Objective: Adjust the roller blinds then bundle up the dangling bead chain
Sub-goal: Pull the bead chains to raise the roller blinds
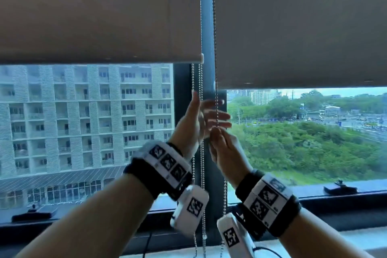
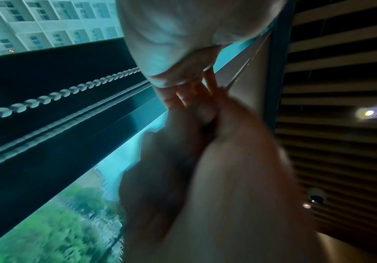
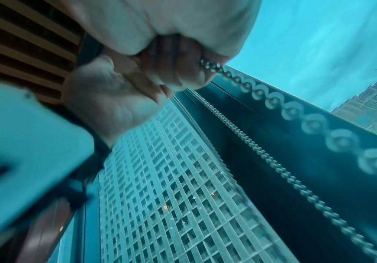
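Two brown roller blinds hang half lowered; the left blind (image 1: 100, 16) ends higher than the right blind (image 1: 303, 27). The right blind's bead chain (image 1: 217, 98) runs down the mullion into my hands. My right hand (image 1: 219, 142) pinches this chain from below, its fingers (image 3: 178, 71) curled round the beads (image 3: 210, 65). Just above it my left hand (image 1: 209, 111) is held with straight, spread fingers (image 2: 183, 92) pointing right, behind the chain. The left blind's chain loop (image 1: 201, 81) hangs free beside my left wrist.
A dark window mullion (image 1: 207, 69) stands between the two panes. Dark window latches (image 1: 33, 214) (image 1: 340, 188) sit on the lower window frame. A thin black cable (image 1: 146, 243) hangs below the sill. A slatted ceiling with a lamp (image 2: 369, 113) is overhead.
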Tool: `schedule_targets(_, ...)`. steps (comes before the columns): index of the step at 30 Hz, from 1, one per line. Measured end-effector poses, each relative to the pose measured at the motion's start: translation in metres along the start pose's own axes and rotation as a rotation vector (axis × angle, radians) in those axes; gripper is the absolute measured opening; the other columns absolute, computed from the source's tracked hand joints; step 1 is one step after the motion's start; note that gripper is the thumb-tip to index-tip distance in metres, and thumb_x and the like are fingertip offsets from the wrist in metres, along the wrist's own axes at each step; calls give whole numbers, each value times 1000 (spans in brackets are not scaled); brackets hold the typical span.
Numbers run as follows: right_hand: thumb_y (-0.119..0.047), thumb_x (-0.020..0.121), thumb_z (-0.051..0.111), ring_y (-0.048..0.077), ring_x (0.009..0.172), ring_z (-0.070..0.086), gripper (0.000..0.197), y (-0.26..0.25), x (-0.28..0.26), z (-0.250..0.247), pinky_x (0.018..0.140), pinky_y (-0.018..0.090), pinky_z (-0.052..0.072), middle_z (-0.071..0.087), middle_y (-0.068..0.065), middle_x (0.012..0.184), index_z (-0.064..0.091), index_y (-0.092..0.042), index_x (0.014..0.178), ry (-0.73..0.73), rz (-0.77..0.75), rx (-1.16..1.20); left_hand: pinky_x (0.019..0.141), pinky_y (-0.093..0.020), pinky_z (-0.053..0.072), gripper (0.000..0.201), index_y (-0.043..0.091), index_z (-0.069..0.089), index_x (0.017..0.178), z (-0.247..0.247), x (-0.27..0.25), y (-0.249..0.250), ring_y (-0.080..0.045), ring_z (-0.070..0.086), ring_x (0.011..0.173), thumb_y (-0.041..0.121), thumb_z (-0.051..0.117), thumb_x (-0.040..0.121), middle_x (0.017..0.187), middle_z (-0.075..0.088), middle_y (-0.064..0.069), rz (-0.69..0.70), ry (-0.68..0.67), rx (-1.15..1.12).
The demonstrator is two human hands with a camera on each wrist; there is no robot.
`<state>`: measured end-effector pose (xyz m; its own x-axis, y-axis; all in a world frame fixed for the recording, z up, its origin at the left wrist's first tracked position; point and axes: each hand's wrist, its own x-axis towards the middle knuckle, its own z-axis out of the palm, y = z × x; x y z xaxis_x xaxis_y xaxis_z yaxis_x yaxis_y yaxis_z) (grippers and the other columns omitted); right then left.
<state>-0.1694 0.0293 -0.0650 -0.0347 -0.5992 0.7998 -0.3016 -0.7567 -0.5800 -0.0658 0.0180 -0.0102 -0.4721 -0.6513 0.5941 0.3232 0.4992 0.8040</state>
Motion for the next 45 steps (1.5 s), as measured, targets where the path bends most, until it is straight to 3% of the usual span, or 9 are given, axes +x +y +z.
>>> schedule_targets(6,-50,85,33,18,53,32,39,12,-18,6,53,40,28,37,-3,54,42,-19,63,-22,68,3,56,-27,48,38,16,54,101,13,41,67,-15,60,62,48,33,96,75,60,-3,59,57,-18)
schedule_targets(10,-39,84,35,15,55,46,30,17,-27,8,53,35,39,53,6,61,53,-22,68,-109,85,-16,35,-18,21,42,22,46,67,20,53,80,-6,25,38,53,36,94,47,34,11,63,122,-126)
schedule_targets(15,-21,84,37,12,59,57,29,36,-43,6,55,34,47,64,-5,61,60,-32,70,-222,178,69,36,-16,12,49,25,25,54,21,43,47,-7,15,35,45,31,98,42,25,11,76,179,-86)
schedule_targets(22,-80,69,33,13,76,64,61,34,-23,-5,77,34,51,66,-2,80,59,-30,90,-111,217,77,36,-18,16,49,22,31,54,18,14,2,-8,20,35,41,33,99,43,30,9,63,165,-65)
schedule_targets(26,-55,84,31,2,69,62,50,2,8,-12,63,20,52,61,-4,81,55,-14,99,-86,126,151,37,-20,23,49,22,39,53,14,-5,-23,-9,24,38,42,34,98,46,31,7,13,173,-38)
schedule_targets(31,-47,93,26,22,86,64,46,-32,38,-18,72,30,53,63,11,98,45,-14,119,-45,64,55,36,-17,20,45,21,36,58,13,-24,-40,-7,22,37,38,32,99,46,31,7,-49,170,34)
schedule_targets(38,-42,97,29,12,53,45,44,-51,55,-8,49,25,42,51,2,69,43,-5,115,-83,61,107,49,-32,29,46,18,39,64,9,-60,-93,-19,38,47,55,36,91,51,41,4,-134,118,209)
schedule_targets(42,-65,86,28,0,49,30,48,-28,38,5,50,18,28,37,-11,61,47,-22,76,-34,43,7,58,-43,34,79,-6,46,83,-1,-75,-121,-29,46,61,72,39,79,75,51,-12,-182,14,262)
schedule_targets(45,-49,93,29,6,40,26,43,-22,30,5,41,17,25,33,-7,49,36,-25,59,5,24,30,59,-40,35,77,7,53,75,-6,-74,-119,-26,44,61,82,33,74,70,49,-12,-210,-57,258)
